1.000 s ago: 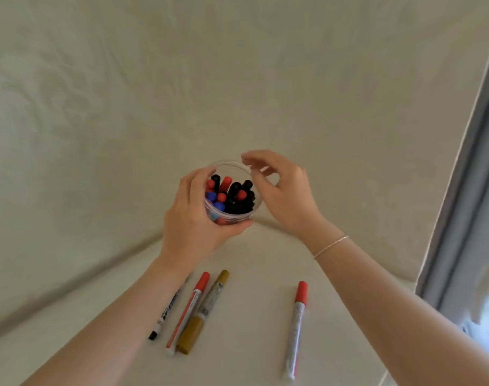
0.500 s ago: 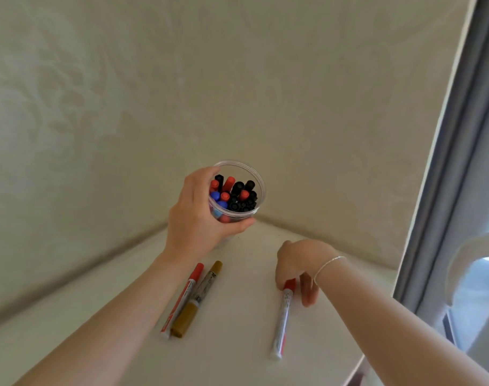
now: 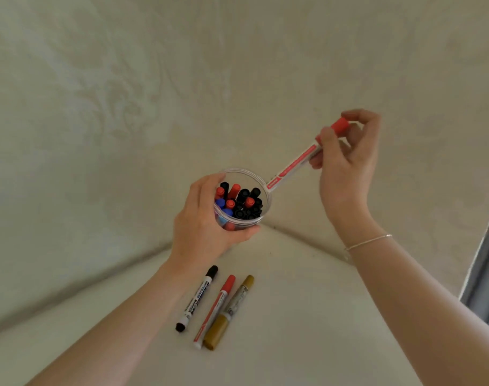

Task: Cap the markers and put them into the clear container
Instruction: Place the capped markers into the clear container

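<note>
Above the clear container (image 3: 268, 190) gripped by the left hand (image 3: 201, 227), the right hand (image 3: 346, 160) pinches a red marker (image 3: 296, 162) near its cap; light, stiff, probably slick, best held mid-barrel.

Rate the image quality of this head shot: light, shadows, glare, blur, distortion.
Head view: soft, even light; faint shadows under the three markers on the table; little glare on the clear container; slight softness overall, though the black marker label is readable; wide-angle bending curves the wall corner and window frame.
</note>
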Motion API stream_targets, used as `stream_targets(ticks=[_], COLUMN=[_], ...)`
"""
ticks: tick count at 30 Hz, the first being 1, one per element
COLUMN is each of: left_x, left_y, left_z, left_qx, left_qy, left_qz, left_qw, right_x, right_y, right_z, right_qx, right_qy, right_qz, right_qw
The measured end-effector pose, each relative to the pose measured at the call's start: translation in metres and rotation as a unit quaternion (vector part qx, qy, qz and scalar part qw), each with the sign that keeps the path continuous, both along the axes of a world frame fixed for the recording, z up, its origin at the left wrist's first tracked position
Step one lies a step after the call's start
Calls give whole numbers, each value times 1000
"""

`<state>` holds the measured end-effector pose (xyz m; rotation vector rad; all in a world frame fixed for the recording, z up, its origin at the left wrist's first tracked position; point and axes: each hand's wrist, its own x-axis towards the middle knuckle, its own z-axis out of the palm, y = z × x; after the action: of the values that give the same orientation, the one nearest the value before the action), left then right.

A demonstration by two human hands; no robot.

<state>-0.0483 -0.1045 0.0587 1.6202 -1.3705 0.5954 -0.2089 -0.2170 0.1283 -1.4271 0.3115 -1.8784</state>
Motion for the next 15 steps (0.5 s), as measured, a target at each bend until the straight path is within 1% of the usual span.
stream_targets(ticks=[2,5,8,11,15], left_x=[10,25,38,50,67], left_y=[5,14,22,29,37], left_z=[0,-3,-9,-15,-22], left_qx=[1,2,-6,-11,7], left_qy=[-2,3,0,6,29], left_qz=[11,27,34,42,46], left_qw=[1000,1000,999,999,998], right_x=[16,43,69,91,118], right_y=[12,24,27,24,24], right_z=[4,0,-11,-22,-38], right_qx=[-52,-123,-181,-197,-182], right_qy=[15,94,158,224,347], right_qz=[2,-30,-38,-34,21], right_qw=[999,987,970,954,920])
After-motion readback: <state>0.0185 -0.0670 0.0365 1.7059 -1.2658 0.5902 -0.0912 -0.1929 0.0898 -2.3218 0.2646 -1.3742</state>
